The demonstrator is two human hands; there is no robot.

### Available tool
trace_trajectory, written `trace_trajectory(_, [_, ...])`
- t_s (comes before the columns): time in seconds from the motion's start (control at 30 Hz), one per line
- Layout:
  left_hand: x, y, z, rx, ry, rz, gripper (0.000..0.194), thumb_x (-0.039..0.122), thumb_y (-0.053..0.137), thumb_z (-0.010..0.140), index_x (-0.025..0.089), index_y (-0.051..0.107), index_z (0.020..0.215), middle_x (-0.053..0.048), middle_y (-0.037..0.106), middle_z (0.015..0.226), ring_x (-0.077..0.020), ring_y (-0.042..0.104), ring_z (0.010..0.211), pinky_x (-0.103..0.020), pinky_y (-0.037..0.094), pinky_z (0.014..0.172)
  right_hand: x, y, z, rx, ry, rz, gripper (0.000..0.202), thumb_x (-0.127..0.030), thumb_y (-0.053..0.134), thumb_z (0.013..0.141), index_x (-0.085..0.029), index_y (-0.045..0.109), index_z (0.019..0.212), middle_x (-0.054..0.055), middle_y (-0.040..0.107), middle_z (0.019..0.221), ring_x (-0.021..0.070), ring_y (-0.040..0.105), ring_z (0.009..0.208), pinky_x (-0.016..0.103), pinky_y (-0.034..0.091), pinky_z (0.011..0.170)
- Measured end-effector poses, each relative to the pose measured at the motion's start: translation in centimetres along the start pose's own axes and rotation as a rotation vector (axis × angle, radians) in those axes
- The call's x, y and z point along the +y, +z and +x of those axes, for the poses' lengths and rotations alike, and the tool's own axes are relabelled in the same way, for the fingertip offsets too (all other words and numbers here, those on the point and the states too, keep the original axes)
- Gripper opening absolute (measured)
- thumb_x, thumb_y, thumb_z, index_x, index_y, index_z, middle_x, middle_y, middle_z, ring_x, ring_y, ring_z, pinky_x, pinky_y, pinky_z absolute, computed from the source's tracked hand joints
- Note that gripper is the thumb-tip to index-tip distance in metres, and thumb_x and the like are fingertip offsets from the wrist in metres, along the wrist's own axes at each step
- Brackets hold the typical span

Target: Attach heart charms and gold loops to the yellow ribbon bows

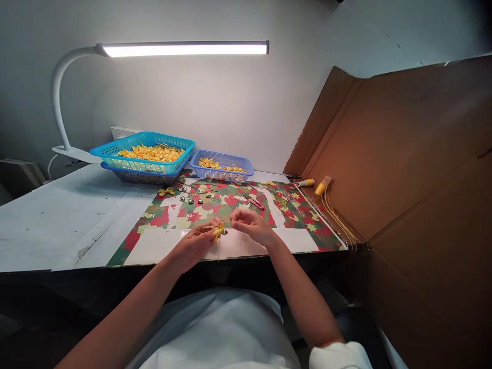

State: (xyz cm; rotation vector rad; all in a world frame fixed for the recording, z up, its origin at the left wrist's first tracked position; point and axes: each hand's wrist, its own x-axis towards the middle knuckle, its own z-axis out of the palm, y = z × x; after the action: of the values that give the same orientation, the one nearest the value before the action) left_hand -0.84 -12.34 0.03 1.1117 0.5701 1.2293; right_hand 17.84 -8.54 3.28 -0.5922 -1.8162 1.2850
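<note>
Desk lamp (180, 49) over table, big blue basket (144, 152) of yellow pieces, left hand (198, 241) fingers pinching yellow bow (218, 231) at mat's (246, 241) near edge, right hand (249, 224) fingertips pinched together just beside bow, held item too small to tell, cardboard box (403, 154) far right

bare forearms, no gloves, white short sleeve at right arm, white garment over lap, no rings or watch visible
</note>
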Motion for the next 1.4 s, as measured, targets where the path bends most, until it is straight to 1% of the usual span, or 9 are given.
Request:
trace_trajectory(0.07, [-0.2, -0.1, 0.1, 0.036, 0.023, 0.007, 0.030, 0.045, 0.084, 0.064, 0.020, 0.068, 0.067, -0.003, 0.050, 0.088, -0.0161, 0.045, 0.079, -0.025, 0.039, 0.069, -0.5, 0.7, -0.8, 0.198, -0.081, -0.118, 0.031, -0.048, 0.073, 0.077, -0.021, 0.060, 0.069, -0.002, 0.056, 0.072, 0.0140, 0.051, 0.069, 0.029, 0.043, 0.066])
trace_trajectory(0.13, [-0.3, 0.0, 0.1, 0.050, 0.045, 0.034, 0.030, 0.045, 0.083, 0.067, 0.020, 0.067, 0.065, -0.001, 0.049, 0.086, -0.0157, 0.044, 0.080, -0.024, 0.038, 0.070, -1.3, 1.7, -1.7, 0.316, -0.162, -0.244, 0.023, -0.040, 0.073, 0.078, -0.021, 0.062, 0.071, 0.000, 0.060, 0.074, 0.0153, 0.053, 0.072, 0.031, 0.044, 0.070])
trace_trajectory(0.27, [-0.4, 0.1, 0.1, 0.037, 0.101, 0.119, 0.029, 0.044, 0.081, 0.071, 0.020, 0.066, 0.065, 0.000, 0.049, 0.082, -0.0166, 0.044, 0.082, -0.024, 0.037, 0.075, -2.1, 4.1, -2.7, 0.443, -0.202, -0.405, 0.016, -0.030, 0.076, 0.077, -0.021, 0.064, 0.070, 0.000, 0.063, 0.073, 0.0159, 0.053, 0.072, 0.031, 0.044, 0.070])
trace_trajectory(0.4, [-0.4, 0.1, 0.1, 0.019, 0.141, 0.181, 0.029, 0.046, 0.079, 0.074, 0.022, 0.066, 0.067, 0.000, 0.050, 0.079, -0.0178, 0.044, 0.083, -0.026, 0.037, 0.077, -1.6, 5.2, -2.7, 0.543, -0.153, -0.452, 0.018, -0.030, 0.077, 0.075, -0.021, 0.063, 0.070, 0.000, 0.062, 0.072, 0.0157, 0.052, 0.070, 0.030, 0.043, 0.068])
trace_trajectory(0.63, [-0.5, -0.1, 0.3, 0.013, 0.162, 0.241, 0.032, 0.049, 0.077, 0.075, 0.021, 0.065, 0.067, 0.000, 0.050, 0.079, -0.0177, 0.044, 0.080, -0.027, 0.036, 0.075, -1.0, 5.5, -2.8, 0.572, -0.107, -0.425, 0.022, -0.037, 0.075, 0.077, -0.021, 0.061, 0.071, 0.000, 0.062, 0.073, 0.0156, 0.052, 0.069, 0.030, 0.042, 0.068])
trace_trajectory(0.73, [-0.6, -0.1, 0.3, 0.022, 0.171, 0.250, 0.031, 0.050, 0.077, 0.075, 0.022, 0.065, 0.069, 0.000, 0.050, 0.080, -0.0176, 0.045, 0.080, -0.027, 0.037, 0.074, -1.2, 5.6, -3.1, 0.531, -0.125, -0.463, 0.016, -0.031, 0.069, 0.082, -0.021, 0.062, 0.072, 0.000, 0.063, 0.073, 0.0162, 0.053, 0.071, 0.032, 0.042, 0.071])
trace_trajectory(0.9, [-0.7, -0.1, 0.2, 0.023, 0.174, 0.271, 0.030, 0.050, 0.076, 0.076, 0.023, 0.065, 0.070, 0.000, 0.050, 0.082, -0.0176, 0.046, 0.081, -0.027, 0.037, 0.075, -1.1, 5.4, -3.3, 0.574, -0.179, -0.556, 0.008, -0.022, 0.068, 0.082, -0.020, 0.064, 0.076, 0.001, 0.063, 0.076, 0.0169, 0.053, 0.073, 0.032, 0.042, 0.072])
trace_trajectory(1.2, [-0.6, 0.0, 0.3, 0.025, 0.170, 0.323, 0.030, 0.049, 0.073, 0.078, 0.022, 0.065, 0.069, 0.000, 0.051, 0.079, -0.0174, 0.046, 0.078, -0.027, 0.038, 0.072, -0.2, 5.6, -3.1, 0.645, -0.214, -0.678, 0.012, -0.016, 0.075, 0.080, -0.021, 0.065, 0.074, 0.000, 0.066, 0.077, 0.0176, 0.056, 0.074, 0.034, 0.041, 0.077])
trace_trajectory(1.4, [-0.8, 0.1, 0.5, 0.070, 0.167, 0.364, 0.033, 0.050, 0.072, 0.077, 0.020, 0.062, 0.067, 0.000, 0.049, 0.076, -0.0165, 0.044, 0.073, -0.027, 0.037, 0.067, 0.8, 5.2, -2.9, 0.588, -0.161, -0.728, 0.013, -0.016, 0.070, 0.083, -0.021, 0.062, 0.075, 0.000, 0.065, 0.078, 0.0177, 0.056, 0.076, 0.034, 0.038, 0.077])
